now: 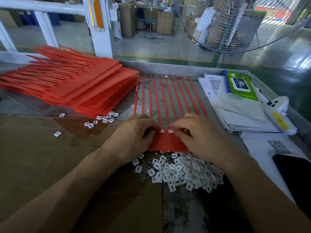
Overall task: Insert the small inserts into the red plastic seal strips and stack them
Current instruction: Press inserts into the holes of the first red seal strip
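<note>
Since the insert pile (176,170) is kept just below the red seal strip sheet (168,142), refills are close; an insert is pinched onto it by each of the left hand (134,133) and right hand (200,133), with the finished stack (75,84) parked left.

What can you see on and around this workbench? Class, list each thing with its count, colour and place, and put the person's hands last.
Sheet of seal strips: one, red, middle of the bench, its near end under both hands.
Fitted inserts: two showing, white, set in the sheet's near end between the hands.
Pile of inserts: many, white, in front of the sheet.
Loose inserts: a handful, white, beside the stack.
Stack of strip sheets: one, red, left.
Cardboard: brown, near left.
Papers: one pile, white, right.
Wipes pack: one, green, on the papers.
Phone: one, black, far right.
Fan: one, grey, behind the bench.
Left hand: pinches the sheet's near end.
Right hand: pinches the sheet's near end.
</note>
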`<action>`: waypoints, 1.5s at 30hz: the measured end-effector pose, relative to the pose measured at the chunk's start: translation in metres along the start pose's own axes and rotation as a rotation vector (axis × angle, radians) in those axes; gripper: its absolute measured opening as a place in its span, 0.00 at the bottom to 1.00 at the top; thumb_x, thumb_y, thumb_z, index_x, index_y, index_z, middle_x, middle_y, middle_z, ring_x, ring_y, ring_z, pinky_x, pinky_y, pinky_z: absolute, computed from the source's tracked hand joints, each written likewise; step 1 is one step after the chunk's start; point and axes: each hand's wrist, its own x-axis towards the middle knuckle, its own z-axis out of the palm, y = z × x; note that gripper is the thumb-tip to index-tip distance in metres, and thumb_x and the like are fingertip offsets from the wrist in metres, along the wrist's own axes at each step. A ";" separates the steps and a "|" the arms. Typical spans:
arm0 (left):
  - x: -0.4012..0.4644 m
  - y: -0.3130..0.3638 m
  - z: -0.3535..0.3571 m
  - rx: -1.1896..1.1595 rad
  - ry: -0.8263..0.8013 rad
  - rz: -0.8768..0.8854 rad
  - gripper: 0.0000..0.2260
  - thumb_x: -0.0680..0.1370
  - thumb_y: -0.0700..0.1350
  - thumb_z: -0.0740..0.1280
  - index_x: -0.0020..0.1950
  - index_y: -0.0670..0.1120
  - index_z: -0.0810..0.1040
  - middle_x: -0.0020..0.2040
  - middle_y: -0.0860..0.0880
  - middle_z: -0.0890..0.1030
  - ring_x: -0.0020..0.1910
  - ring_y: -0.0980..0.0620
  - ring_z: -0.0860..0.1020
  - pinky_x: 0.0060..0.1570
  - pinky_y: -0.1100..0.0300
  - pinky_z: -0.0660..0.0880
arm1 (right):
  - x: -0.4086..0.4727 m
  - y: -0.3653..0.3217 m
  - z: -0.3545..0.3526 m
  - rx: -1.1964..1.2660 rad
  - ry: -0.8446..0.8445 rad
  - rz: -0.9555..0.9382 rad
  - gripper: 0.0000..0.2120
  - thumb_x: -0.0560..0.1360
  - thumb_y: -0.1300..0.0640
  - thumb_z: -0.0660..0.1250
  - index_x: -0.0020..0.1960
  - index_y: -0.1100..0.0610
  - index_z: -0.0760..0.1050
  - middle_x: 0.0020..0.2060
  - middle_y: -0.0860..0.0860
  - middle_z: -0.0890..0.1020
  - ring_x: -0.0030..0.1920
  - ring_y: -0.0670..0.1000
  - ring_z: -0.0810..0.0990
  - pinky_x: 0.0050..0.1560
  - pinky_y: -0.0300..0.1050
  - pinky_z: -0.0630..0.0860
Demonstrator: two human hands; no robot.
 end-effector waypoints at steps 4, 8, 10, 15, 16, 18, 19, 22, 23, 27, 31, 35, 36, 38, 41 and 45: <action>0.000 -0.001 0.002 0.005 0.024 0.024 0.11 0.81 0.42 0.66 0.60 0.52 0.83 0.56 0.56 0.80 0.57 0.57 0.77 0.61 0.54 0.75 | -0.006 -0.002 -0.009 0.177 -0.113 -0.109 0.08 0.77 0.50 0.74 0.55 0.42 0.85 0.45 0.36 0.80 0.48 0.37 0.80 0.48 0.32 0.71; 0.000 -0.003 0.003 -0.012 0.049 0.033 0.12 0.80 0.40 0.66 0.58 0.52 0.84 0.54 0.56 0.80 0.56 0.57 0.77 0.60 0.54 0.75 | -0.007 -0.013 -0.003 0.183 -0.285 -0.173 0.09 0.76 0.48 0.75 0.55 0.42 0.85 0.47 0.38 0.79 0.48 0.38 0.79 0.47 0.34 0.73; 0.000 -0.004 0.003 -0.014 0.051 0.038 0.12 0.80 0.40 0.65 0.57 0.53 0.84 0.54 0.57 0.80 0.55 0.57 0.77 0.59 0.54 0.76 | -0.006 -0.015 0.000 0.154 -0.307 -0.187 0.10 0.76 0.48 0.75 0.57 0.42 0.84 0.49 0.39 0.79 0.49 0.38 0.78 0.48 0.34 0.72; 0.000 -0.005 0.005 -0.014 0.062 0.051 0.12 0.80 0.40 0.66 0.57 0.54 0.84 0.53 0.57 0.80 0.54 0.57 0.78 0.58 0.54 0.76 | -0.005 -0.015 0.005 0.172 -0.289 -0.187 0.06 0.75 0.49 0.76 0.52 0.43 0.83 0.46 0.39 0.79 0.48 0.38 0.77 0.47 0.34 0.70; 0.000 -0.005 0.005 -0.014 0.061 0.051 0.11 0.80 0.41 0.66 0.57 0.53 0.83 0.53 0.57 0.80 0.54 0.57 0.78 0.58 0.53 0.76 | -0.005 -0.015 0.005 0.186 -0.286 -0.184 0.05 0.75 0.50 0.76 0.51 0.43 0.83 0.46 0.39 0.79 0.48 0.38 0.78 0.48 0.35 0.71; 0.000 -0.005 0.004 -0.010 0.055 0.052 0.11 0.80 0.41 0.66 0.57 0.54 0.83 0.54 0.57 0.80 0.55 0.57 0.78 0.58 0.52 0.76 | -0.005 -0.013 0.005 0.224 -0.281 -0.174 0.05 0.75 0.51 0.77 0.48 0.44 0.83 0.45 0.39 0.80 0.48 0.40 0.79 0.48 0.36 0.72; 0.000 -0.005 0.004 -0.007 0.052 0.055 0.12 0.80 0.41 0.66 0.58 0.53 0.83 0.54 0.57 0.80 0.55 0.56 0.78 0.58 0.52 0.76 | -0.005 -0.012 0.005 0.245 -0.279 -0.167 0.05 0.74 0.51 0.77 0.47 0.44 0.83 0.45 0.39 0.80 0.48 0.40 0.79 0.48 0.35 0.72; -0.001 -0.004 0.003 0.001 0.045 0.059 0.12 0.80 0.41 0.65 0.58 0.53 0.83 0.54 0.56 0.80 0.55 0.56 0.77 0.58 0.52 0.76 | -0.006 -0.010 0.003 0.298 -0.280 -0.138 0.05 0.75 0.52 0.77 0.46 0.44 0.82 0.45 0.38 0.82 0.47 0.39 0.81 0.47 0.35 0.74; -0.001 -0.004 0.003 0.004 0.040 0.059 0.12 0.80 0.41 0.65 0.58 0.53 0.83 0.54 0.57 0.80 0.56 0.56 0.77 0.58 0.52 0.76 | -0.006 -0.010 0.002 0.318 -0.283 -0.129 0.05 0.75 0.52 0.77 0.46 0.44 0.82 0.45 0.38 0.82 0.47 0.39 0.82 0.47 0.36 0.76; 0.000 -0.002 0.001 0.001 0.029 0.055 0.11 0.80 0.40 0.65 0.59 0.51 0.83 0.55 0.55 0.80 0.56 0.56 0.77 0.59 0.52 0.76 | -0.008 -0.008 -0.001 0.361 -0.291 -0.128 0.04 0.78 0.53 0.74 0.47 0.45 0.80 0.43 0.36 0.83 0.43 0.38 0.81 0.44 0.30 0.74; -0.001 -0.001 0.000 0.009 0.027 0.049 0.11 0.81 0.41 0.65 0.59 0.52 0.83 0.55 0.56 0.80 0.56 0.56 0.77 0.59 0.53 0.75 | -0.008 -0.007 -0.002 0.386 -0.316 -0.120 0.06 0.80 0.55 0.72 0.52 0.43 0.80 0.45 0.37 0.83 0.47 0.38 0.82 0.47 0.29 0.73; -0.002 -0.001 0.000 0.014 0.018 0.050 0.11 0.81 0.41 0.65 0.60 0.52 0.83 0.55 0.56 0.79 0.56 0.57 0.77 0.60 0.53 0.75 | -0.008 -0.006 -0.002 0.401 -0.291 -0.115 0.05 0.80 0.54 0.72 0.53 0.44 0.83 0.47 0.37 0.84 0.49 0.37 0.83 0.48 0.30 0.75; -0.002 -0.001 0.000 0.015 0.020 0.050 0.11 0.81 0.41 0.65 0.60 0.52 0.83 0.55 0.56 0.79 0.56 0.57 0.77 0.60 0.53 0.75 | -0.007 -0.004 -0.002 0.414 -0.281 -0.096 0.05 0.79 0.54 0.72 0.53 0.44 0.84 0.47 0.37 0.85 0.49 0.37 0.83 0.49 0.31 0.76; -0.002 -0.002 0.000 0.014 0.022 0.053 0.11 0.81 0.42 0.65 0.60 0.52 0.83 0.55 0.56 0.79 0.56 0.57 0.77 0.59 0.53 0.76 | -0.006 -0.001 -0.002 0.447 -0.261 -0.061 0.06 0.78 0.55 0.74 0.53 0.45 0.84 0.44 0.38 0.85 0.45 0.37 0.83 0.46 0.31 0.76; -0.001 -0.002 -0.001 0.019 0.011 0.047 0.11 0.82 0.43 0.64 0.61 0.53 0.82 0.56 0.56 0.79 0.56 0.57 0.76 0.59 0.53 0.76 | -0.007 0.003 -0.002 0.503 -0.204 -0.005 0.06 0.78 0.55 0.74 0.51 0.44 0.84 0.38 0.38 0.85 0.38 0.38 0.82 0.39 0.29 0.75; -0.001 -0.003 -0.001 0.016 0.000 0.031 0.12 0.82 0.43 0.64 0.61 0.55 0.82 0.57 0.58 0.78 0.58 0.59 0.75 0.61 0.54 0.76 | -0.003 0.012 -0.001 0.556 0.064 0.149 0.04 0.79 0.55 0.73 0.46 0.46 0.84 0.37 0.41 0.85 0.32 0.38 0.80 0.33 0.28 0.72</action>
